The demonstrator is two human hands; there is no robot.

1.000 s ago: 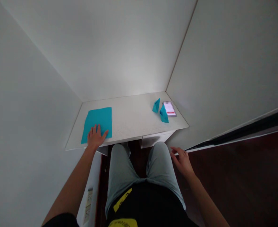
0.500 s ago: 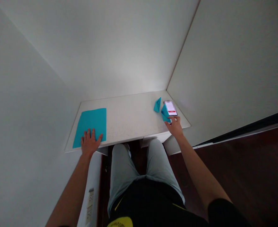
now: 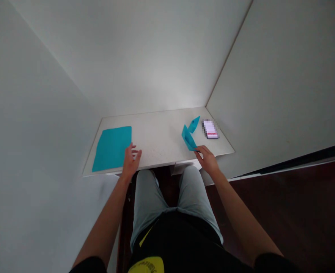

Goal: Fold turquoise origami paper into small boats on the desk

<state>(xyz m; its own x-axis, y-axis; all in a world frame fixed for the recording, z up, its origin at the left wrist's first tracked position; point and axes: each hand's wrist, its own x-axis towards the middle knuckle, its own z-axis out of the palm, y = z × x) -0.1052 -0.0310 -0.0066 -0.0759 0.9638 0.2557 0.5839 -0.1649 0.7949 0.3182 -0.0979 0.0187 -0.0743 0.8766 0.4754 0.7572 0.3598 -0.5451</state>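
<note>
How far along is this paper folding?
Two blue paper pieces already look folded: the far folded piece stands by the phone, and the right hand pinches a corner of the near folded piece. One flat sheet lies unfolded on the desk, with the open left hand at its edge. So roughly two done, one left.

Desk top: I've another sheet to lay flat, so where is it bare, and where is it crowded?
Bare: the middle of the desk, between the flat teal sheet by the left hand and the folded paper that the right hand pinches. Crowded: the right end, with a second folded piece and the phone.
</note>
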